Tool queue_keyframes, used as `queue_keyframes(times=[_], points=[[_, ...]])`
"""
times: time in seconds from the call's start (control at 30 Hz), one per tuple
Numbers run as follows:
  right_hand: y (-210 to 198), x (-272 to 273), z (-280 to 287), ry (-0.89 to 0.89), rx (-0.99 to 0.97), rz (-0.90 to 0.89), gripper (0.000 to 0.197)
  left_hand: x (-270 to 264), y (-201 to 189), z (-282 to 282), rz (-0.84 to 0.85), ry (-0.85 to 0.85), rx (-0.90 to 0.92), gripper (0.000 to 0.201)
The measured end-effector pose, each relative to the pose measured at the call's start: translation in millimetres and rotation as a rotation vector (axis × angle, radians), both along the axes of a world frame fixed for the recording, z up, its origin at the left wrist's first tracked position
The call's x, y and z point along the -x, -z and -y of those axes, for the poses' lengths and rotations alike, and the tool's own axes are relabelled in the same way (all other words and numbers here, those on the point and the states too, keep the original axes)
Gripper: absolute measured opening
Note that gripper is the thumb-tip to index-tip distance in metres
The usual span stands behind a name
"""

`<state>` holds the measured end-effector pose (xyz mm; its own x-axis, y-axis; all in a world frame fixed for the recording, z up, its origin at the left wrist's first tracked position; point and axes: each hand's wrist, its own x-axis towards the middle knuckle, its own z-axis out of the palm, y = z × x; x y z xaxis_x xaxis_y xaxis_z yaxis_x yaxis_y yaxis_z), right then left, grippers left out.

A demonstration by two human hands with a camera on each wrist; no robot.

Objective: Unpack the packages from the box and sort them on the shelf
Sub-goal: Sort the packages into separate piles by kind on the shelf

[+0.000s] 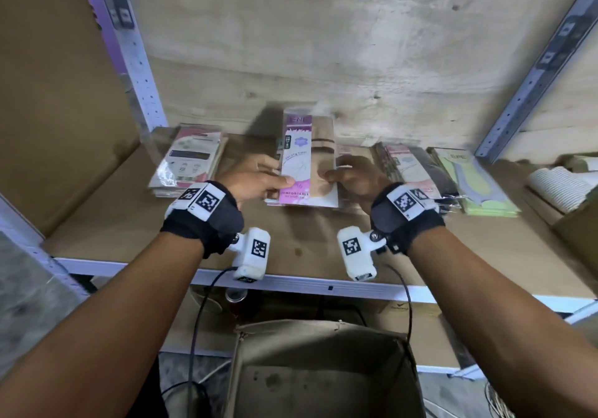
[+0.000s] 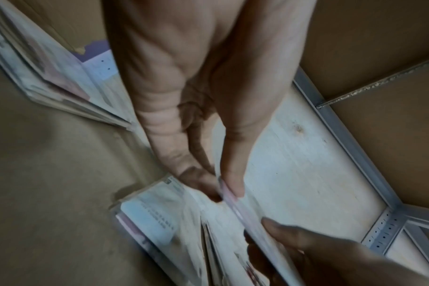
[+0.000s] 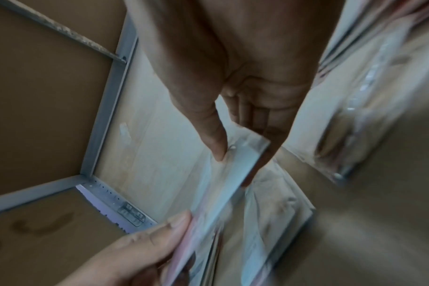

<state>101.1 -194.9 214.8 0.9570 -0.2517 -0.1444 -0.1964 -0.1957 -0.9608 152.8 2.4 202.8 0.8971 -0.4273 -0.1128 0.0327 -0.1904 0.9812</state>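
A flat pink and beige package [image 1: 304, 158] in clear wrap is held tilted up over a small pile of like packages [image 1: 275, 202] at the middle of the shelf board [image 1: 291, 239]. My left hand [image 1: 259, 179] pinches its left edge between thumb and fingers, and my right hand [image 1: 348, 176] pinches its right edge. In the left wrist view the package [image 2: 235, 205] shows edge-on between thumb and forefinger. In the right wrist view the package [image 3: 235, 164] is pinched at its corner. The open cardboard box [image 1: 323, 369] stands below the shelf, its visible inside bare.
A pile of pink packages [image 1: 187, 158] lies at the left of the shelf, darker ones [image 1: 411, 168] and green ones [image 1: 475, 181] at the right. White stacked items [image 1: 559, 184] sit far right. Metal uprights [image 1: 136, 48] frame the bay, with a pale wooden back wall [image 1: 323, 45].
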Motion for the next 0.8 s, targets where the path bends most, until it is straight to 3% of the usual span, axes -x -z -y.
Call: queue_keyframes(times=[0.1, 0.33, 0.47, 0.8], points=[[-9.1, -25.2, 0.5, 0.002, 0.163, -0.023, 0.018, -10.1, -0.1, 6.7, 0.103, -0.136, -0.003, 0.039], [-17.7, -60.6, -5.6, 0.024, 0.477, -0.181, 0.071, -33.0, 9.4, 12.1, 0.190, -0.254, -0.139, 0.035], [-6.6, -66.4, -8.7, 0.052, 0.620, -0.222, 0.076, -41.7, 19.5, 14.4, 0.163, -0.226, -0.194, 0.033], [11.2, -77.2, -14.3, 0.030, 0.728, -0.238, 0.088, -53.8, 34.0, 12.1, 0.056, -0.219, -0.283, 0.040]])
